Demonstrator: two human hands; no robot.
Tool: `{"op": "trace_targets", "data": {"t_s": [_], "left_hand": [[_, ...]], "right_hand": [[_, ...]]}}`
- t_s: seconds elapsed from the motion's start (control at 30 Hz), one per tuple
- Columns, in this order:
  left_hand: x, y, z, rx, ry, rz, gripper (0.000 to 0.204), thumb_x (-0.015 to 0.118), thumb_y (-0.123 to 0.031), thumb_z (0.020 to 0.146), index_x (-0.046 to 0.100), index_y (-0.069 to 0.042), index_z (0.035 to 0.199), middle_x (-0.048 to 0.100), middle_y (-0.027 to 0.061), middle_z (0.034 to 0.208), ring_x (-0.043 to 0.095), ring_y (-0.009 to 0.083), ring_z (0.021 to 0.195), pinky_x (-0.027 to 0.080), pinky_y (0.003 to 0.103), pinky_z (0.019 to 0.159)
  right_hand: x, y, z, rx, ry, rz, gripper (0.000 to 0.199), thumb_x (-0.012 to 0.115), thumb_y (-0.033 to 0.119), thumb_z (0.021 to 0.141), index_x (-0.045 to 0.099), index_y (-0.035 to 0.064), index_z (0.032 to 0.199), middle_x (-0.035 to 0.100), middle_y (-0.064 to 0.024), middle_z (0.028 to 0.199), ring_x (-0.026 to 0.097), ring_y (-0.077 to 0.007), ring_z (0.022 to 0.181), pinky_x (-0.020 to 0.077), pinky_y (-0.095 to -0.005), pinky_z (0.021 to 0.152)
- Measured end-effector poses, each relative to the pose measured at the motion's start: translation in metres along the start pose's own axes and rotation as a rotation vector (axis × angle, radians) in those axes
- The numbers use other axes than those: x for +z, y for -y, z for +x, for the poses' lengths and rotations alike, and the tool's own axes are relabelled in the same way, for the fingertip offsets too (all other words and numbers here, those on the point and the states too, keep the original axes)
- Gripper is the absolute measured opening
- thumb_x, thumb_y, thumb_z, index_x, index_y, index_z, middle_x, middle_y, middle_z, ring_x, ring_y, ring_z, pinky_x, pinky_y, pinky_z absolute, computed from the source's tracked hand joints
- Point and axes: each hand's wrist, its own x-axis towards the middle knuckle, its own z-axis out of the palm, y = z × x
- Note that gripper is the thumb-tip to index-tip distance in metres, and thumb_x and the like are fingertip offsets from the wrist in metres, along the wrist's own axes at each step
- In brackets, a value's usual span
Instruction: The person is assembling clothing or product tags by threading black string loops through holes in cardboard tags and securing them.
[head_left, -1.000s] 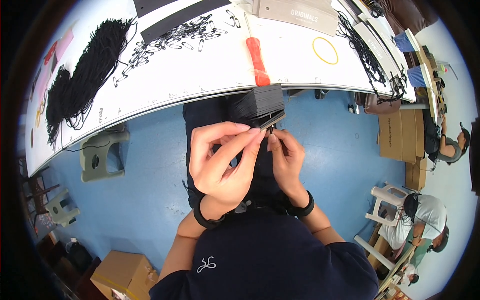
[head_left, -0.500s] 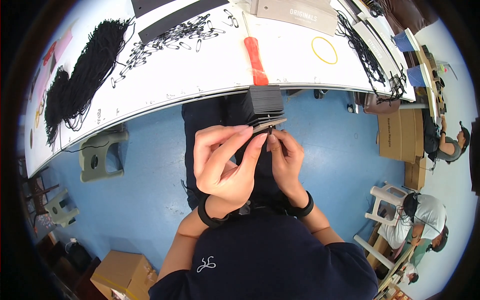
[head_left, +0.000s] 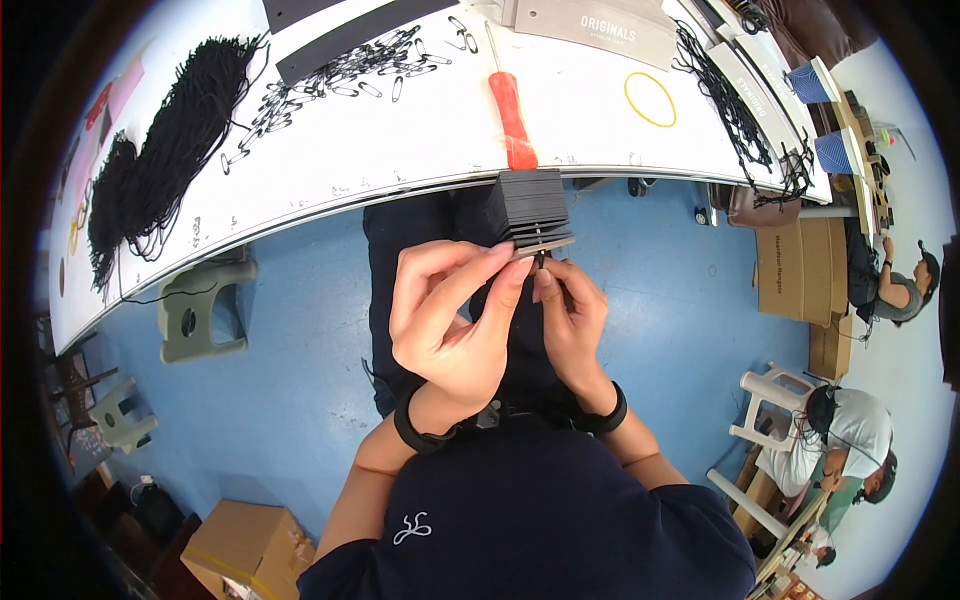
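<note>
A thick stack of black cards [head_left: 530, 200] juts out from the table edge in front of me. At its near end a few cards are spread apart, and a grey-brown card [head_left: 548, 246] lies nearest to me. My left hand [head_left: 448, 325] pinches this card's left end between thumb and fingers. My right hand [head_left: 570, 318], its fingertips closed just below the card, grips a short dark cord end [head_left: 541, 260]. The cord seems to run up through the cards; much of it is hidden by fingers.
On the white table [head_left: 400, 150] lie a red-handled awl [head_left: 512, 120], many black safety pins [head_left: 345, 75], a bundle of black cords [head_left: 180, 150] and a yellow rubber band [head_left: 650, 99]. Stools [head_left: 205, 312] and cardboard boxes [head_left: 795, 265] stand on the blue floor. Other people sit at right.
My left fingers have shifted slightly with the grey-brown card. The black cards near it now sit closer to the stack. My right hand stays almost still.
</note>
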Motion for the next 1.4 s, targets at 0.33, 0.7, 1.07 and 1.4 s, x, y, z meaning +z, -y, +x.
{"op": "trace_targets", "data": {"t_s": [0.33, 0.7, 1.07, 1.4], "left_hand": [[0.000, 0.006, 0.003, -0.130, 0.064, -0.103, 0.025, 0.079, 0.001, 0.069, 0.068, -0.002, 0.091, 0.057, 0.0062, 0.089, 0.049, 0.0098, 0.066, 0.041, 0.021, 0.054], [-0.006, 0.010, 0.008, 0.266, 0.109, 0.189, 0.028, 0.071, 0.006, 0.059, 0.072, -0.003, 0.086, 0.061, 0.0042, 0.081, 0.054, 0.0161, 0.065, 0.044, 0.025, 0.051], [-0.035, 0.024, -0.010, 0.490, 0.490, 0.313, 0.027, 0.067, 0.002, 0.068, 0.072, -0.002, 0.093, 0.067, 0.0097, 0.089, 0.052, 0.0080, 0.048, 0.041, 0.018, 0.043], [-0.028, 0.026, -0.016, 0.427, 0.424, 0.223, 0.030, 0.071, 0.000, 0.064, 0.073, -0.004, 0.093, 0.063, 0.0056, 0.081, 0.052, 0.0088, 0.050, 0.042, 0.019, 0.042]], "right_hand": [[0.001, 0.004, 0.000, 0.028, 0.005, 0.005, 0.009, 0.058, 0.004, 0.090, 0.064, -0.0027, 0.092, 0.060, -0.0068, 0.071, 0.052, -0.0111, 0.057, 0.0400, -0.0237, 0.052], [0.008, 0.005, -0.006, -0.031, 0.044, 0.003, 0.007, 0.059, -0.001, 0.086, 0.063, -0.0028, 0.090, 0.058, -0.0084, 0.069, 0.053, -0.0161, 0.056, 0.0405, -0.0270, 0.051], [-0.003, 0.013, -0.018, -0.489, 0.031, -0.245, 0.021, 0.065, -0.013, 0.067, 0.061, -0.0020, 0.085, 0.054, -0.0094, 0.066, 0.049, -0.0233, 0.053, 0.0382, -0.0312, 0.047], [-0.016, 0.046, 0.006, -0.494, -0.074, -0.361, 0.018, 0.069, 0.004, 0.071, 0.064, 0.0029, 0.088, 0.060, -0.0086, 0.080, 0.053, -0.0243, 0.066, 0.0420, -0.0338, 0.059]]}}
